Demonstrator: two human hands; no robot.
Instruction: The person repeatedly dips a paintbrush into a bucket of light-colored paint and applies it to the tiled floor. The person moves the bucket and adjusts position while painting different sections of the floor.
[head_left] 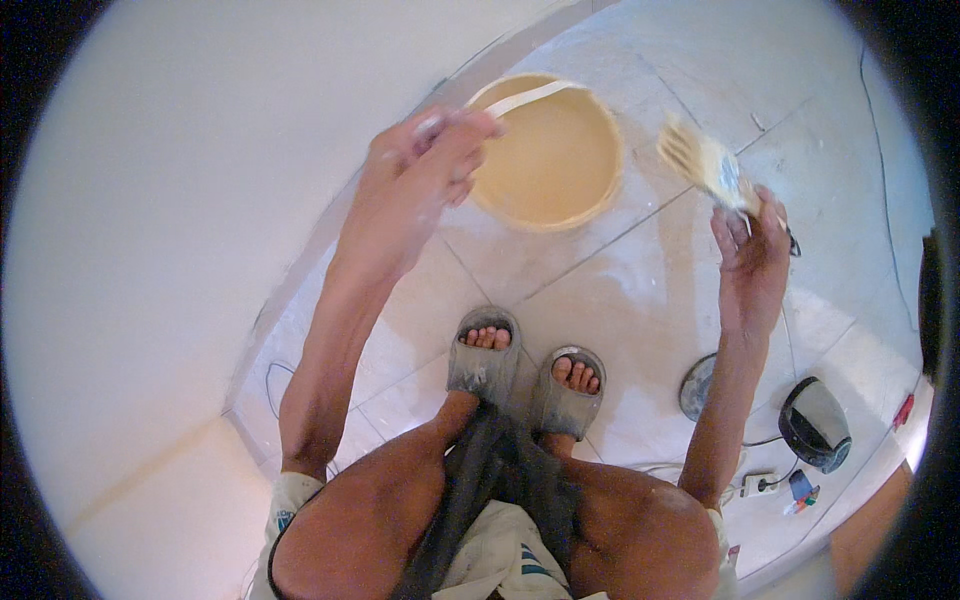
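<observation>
A round cream-yellow bucket [598, 190] stands on the tiled floor ahead of my feet, beside the wall. My left hand [425, 165], slightly blurred, is at its left rim with curled fingers. A narrow white band, which looks like the bucket's handle [525, 99], runs from those fingers to the far rim. Right of the bucket, my right hand [750, 235] is closed on a wide paintbrush [715, 172]. Its pale, clumped bristles point up and left toward the bucket, apart from it. The contents look pale yellow, but bucket and contents are hard to tell apart.
A white wall [200, 200] rises close on my left. My sandals [484, 370] rest on stained tiles. By my right forearm are a dark round base [698, 388], a black-and-grey device [815, 425], a white socket block [760, 484] and cables. A thin cord [885, 180] crosses the far right floor.
</observation>
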